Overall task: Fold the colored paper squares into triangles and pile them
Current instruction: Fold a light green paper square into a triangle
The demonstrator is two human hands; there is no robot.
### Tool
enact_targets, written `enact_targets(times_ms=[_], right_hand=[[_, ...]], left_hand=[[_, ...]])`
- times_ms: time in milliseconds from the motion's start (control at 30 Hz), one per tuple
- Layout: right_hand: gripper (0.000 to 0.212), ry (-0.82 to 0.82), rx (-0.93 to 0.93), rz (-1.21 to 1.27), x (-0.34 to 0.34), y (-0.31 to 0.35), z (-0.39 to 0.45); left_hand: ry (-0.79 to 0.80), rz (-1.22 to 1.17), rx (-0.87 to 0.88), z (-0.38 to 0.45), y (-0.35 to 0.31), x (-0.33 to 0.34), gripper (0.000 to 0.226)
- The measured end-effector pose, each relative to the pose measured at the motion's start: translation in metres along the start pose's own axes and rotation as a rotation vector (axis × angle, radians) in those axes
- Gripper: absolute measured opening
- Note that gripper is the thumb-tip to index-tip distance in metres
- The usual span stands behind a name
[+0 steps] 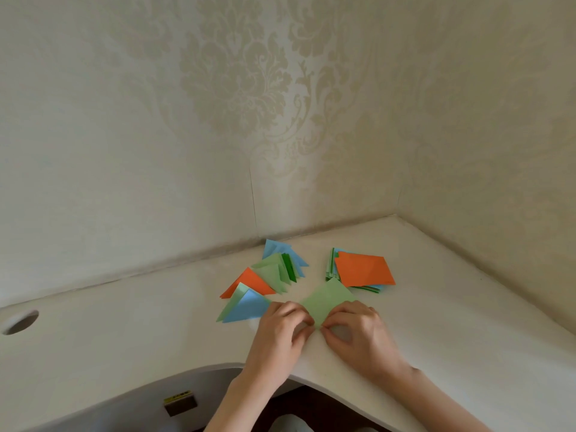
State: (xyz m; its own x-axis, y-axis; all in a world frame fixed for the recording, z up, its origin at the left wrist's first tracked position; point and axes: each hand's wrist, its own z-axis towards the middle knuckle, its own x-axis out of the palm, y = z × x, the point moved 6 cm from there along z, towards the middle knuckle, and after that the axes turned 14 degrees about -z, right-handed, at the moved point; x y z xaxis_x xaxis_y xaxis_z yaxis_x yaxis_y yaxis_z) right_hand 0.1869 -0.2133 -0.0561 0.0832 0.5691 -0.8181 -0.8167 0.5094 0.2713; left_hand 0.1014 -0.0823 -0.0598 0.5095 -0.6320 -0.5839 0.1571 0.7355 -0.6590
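At 9 o'clock on the white desk [124, 338] I see a round cable hole [20, 321]. Centre-left, folded triangles [265, 282] in orange, green & blue lie fanned out. L hand [280, 328] & R hand [358, 332] each pinch the near corner of a light-green paper square [328, 302] at 6 o'clock. At 1 o'clock from it, touching its far tip, sits the stack of unfolded squares [363, 269], orange on top.
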Motion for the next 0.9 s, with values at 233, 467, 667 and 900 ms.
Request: enact_targets(times_ms=[233,467,667,900], right_hand=[[0.017,0.104,0.102,0.172,0.004,-0.006,0.008],[0.026,0.196,0.265,0.204,0.014,-0.014,0.013],[0.03,0.356,0.334,0.192,0.021,-0.014,0.022],[0.029,0.323,0.296,0.27,0.012,-0.016,0.018]], left_hand=[[-0.028,-0.044,-0.067,0.016,0.012,0.003,0.007],[-0.051,-0.081,-0.086,0.013,0.013,0.004,0.012],[-0.029,-0.071,-0.103,0.011,0.012,0.002,0.014],[-0.024,-0.069,-0.121,0.009,0.01,0.001,0.011]])
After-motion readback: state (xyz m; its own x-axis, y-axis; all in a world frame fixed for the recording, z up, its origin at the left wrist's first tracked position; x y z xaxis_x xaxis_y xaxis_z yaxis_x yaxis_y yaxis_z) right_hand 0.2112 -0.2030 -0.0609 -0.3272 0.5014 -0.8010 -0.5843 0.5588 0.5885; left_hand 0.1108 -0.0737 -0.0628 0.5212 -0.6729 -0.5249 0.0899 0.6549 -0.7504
